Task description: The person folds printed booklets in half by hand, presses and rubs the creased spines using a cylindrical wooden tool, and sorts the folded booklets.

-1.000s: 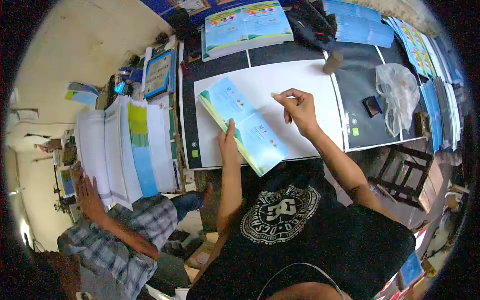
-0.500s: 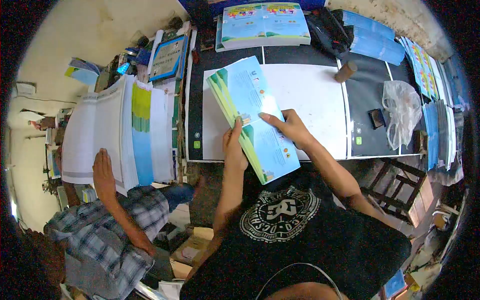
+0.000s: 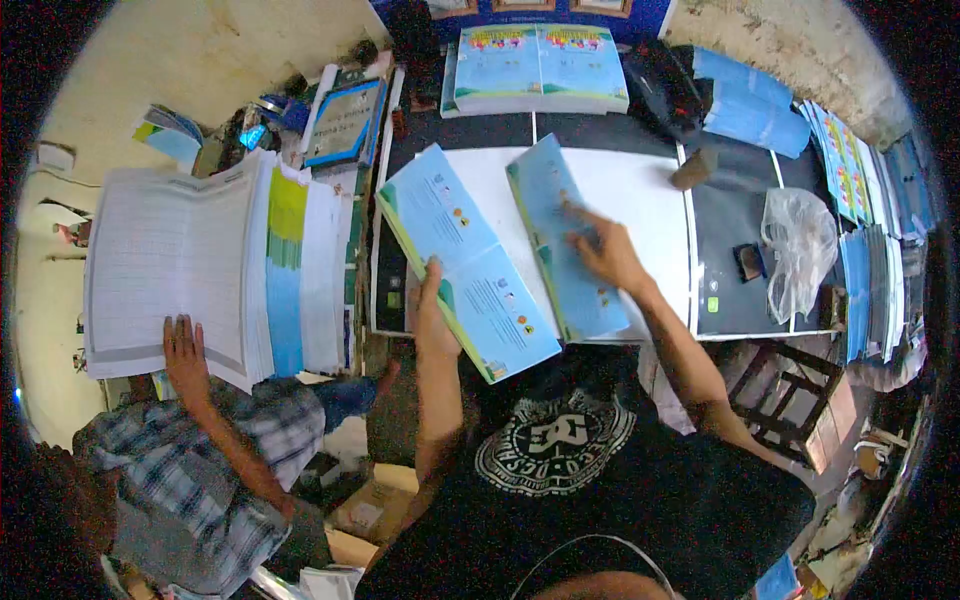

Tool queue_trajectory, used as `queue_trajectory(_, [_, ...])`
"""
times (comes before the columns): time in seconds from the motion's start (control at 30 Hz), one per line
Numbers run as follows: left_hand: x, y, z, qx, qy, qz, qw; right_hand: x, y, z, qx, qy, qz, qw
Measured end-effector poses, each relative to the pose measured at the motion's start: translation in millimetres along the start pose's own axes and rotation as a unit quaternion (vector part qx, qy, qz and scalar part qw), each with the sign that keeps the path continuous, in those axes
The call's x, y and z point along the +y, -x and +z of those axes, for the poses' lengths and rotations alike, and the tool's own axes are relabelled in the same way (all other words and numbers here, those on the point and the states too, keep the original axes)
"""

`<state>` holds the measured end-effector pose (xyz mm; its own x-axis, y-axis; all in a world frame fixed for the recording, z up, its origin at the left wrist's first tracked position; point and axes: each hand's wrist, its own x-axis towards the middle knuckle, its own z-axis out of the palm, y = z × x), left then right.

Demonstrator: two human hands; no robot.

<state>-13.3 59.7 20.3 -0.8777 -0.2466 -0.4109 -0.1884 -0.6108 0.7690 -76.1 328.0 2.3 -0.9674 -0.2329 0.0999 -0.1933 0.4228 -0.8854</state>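
Note:
My left hand [image 3: 436, 315] grips a stack of blue printed cover sheets [image 3: 485, 290] with green edges, its thumb on top at the left side. The stack is tilted above the front of the table. To its right, another blue cover sheet [image 3: 560, 225] lies at a similar slant over the white board, its lower end past the table's front edge. My right hand [image 3: 608, 255] is on this sheet, with fingers bent over its right side; motion blurs the fingertips. A narrow gap separates the two pieces.
A white board [image 3: 640, 220] covers part of the black table. Stacks of printed covers [image 3: 540, 70] stand at the back. A brown cylinder [image 3: 692, 170] and plastic bag [image 3: 800, 250] are at right. At left, another person's hand [image 3: 185, 355] rests on a large open paper stack [image 3: 180, 240].
The single stack has become two pieces: my left hand has moved left and down with one, and my right hand has moved right with the other. The other person's hand has shifted lower left.

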Motion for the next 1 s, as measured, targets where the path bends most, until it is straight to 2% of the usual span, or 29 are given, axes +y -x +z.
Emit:
queue_trajectory(0.03, [-1,1,6,0.009,-0.018,-0.002,1.0,-3,-2,6,-0.025,-0.031,0.002,0.999])
queue_trajectory(0.17, [-18,0,19,-0.005,-0.078,-0.034,0.996,-25,-7,31,-0.119,-0.146,0.221,0.957])
queue_trajectory(0.2, [-24,-3,21,0.001,-0.079,-0.045,0.996,-41,-8,32,-0.098,-0.098,0.159,0.978])
queue_trajectory(0.23, [-29,-4,21,0.007,-0.08,-0.056,0.995,-44,-9,32,-0.093,-0.081,0.166,0.978])
queue_trajectory(0.3, [-36,-5,17,-0.051,-0.003,-0.078,0.996,-48,-9,35,-0.084,-0.045,0.184,0.978])
queue_trajectory(0.37, [-47,-8,8,-0.102,0.044,-0.091,0.99,-42,-7,38,-0.062,-0.106,0.167,0.978])
queue_trajectory(0.47, [-40,6,21,-0.098,0.043,-0.063,0.992,-39,-4,39,-0.063,-0.169,0.171,0.969])
queue_trajectory(0.67, [-47,4,19,-0.127,0.08,-0.072,0.986,-38,-5,33,-0.078,-0.178,0.184,0.963])
queue_trajectory(0.87, [-39,5,18,-0.12,0.045,-0.046,0.991,-46,-5,28,-0.09,-0.195,0.185,0.959])
queue_trajectory(0.97, [-32,-3,2,-0.073,0.02,-0.048,0.996,-37,-5,24,-0.08,-0.167,0.187,0.965])
queue_trajectory(1.0, [-24,0,0,-0.02,-0.021,-0.024,0.999,-26,-6,19,-0.084,-0.169,0.175,0.966])
